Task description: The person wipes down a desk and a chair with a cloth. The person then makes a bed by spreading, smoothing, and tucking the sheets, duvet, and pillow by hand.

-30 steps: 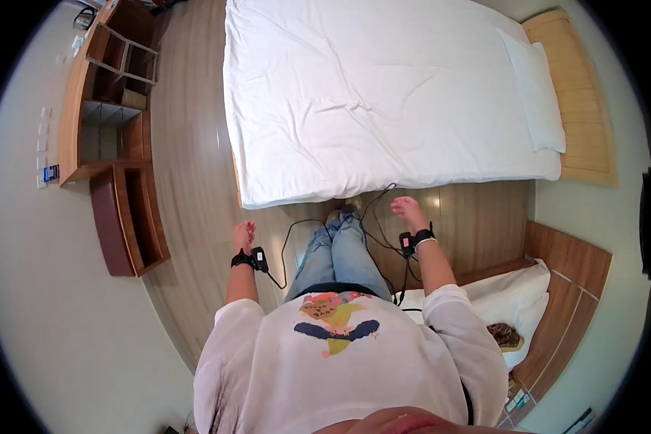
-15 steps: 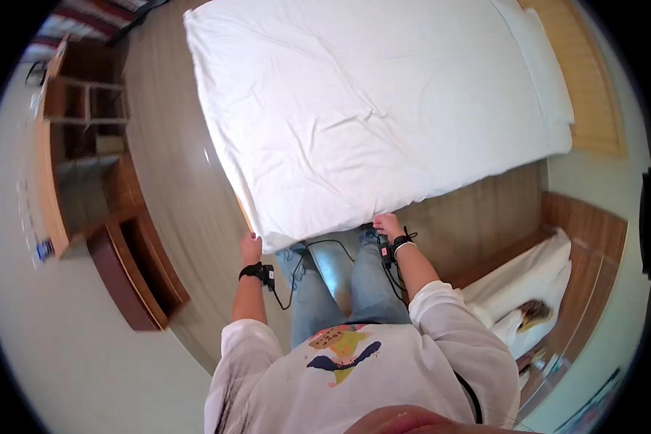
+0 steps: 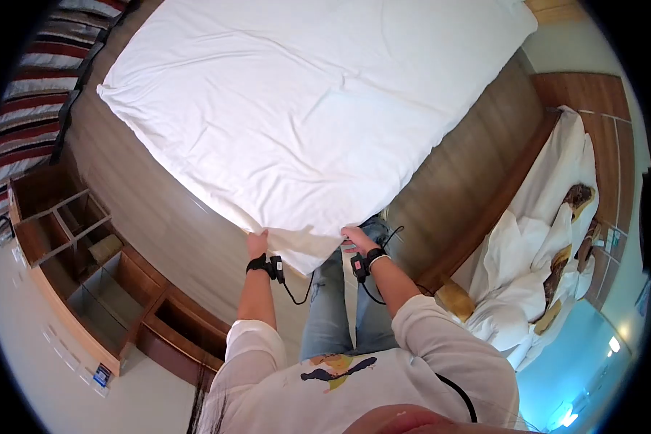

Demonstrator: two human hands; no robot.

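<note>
A wrinkled white bed sheet covers the bed in the upper middle of the head view. One of its corners points toward my body and hangs over my jeans. My left hand is closed on the sheet's edge on the left of this corner. On the corner's other side my right hand pinches the edge between thumb and fingers. Between the two hands the fabric droops in a loose flap. The bed's own corner is hidden beneath the cloth. Each wrist carries a black strap with a small cabled box.
Wooden shelving lines the wall on the left, above a wood floor. A striped curtain hangs at the upper left. To the right, crumpled white bedding with brown patterned parts lies along a wooden panel.
The view has turned, so the bed's corner now points at me. Both hands still grip the sheet, closer together, and a flap of it now hangs between them.
</note>
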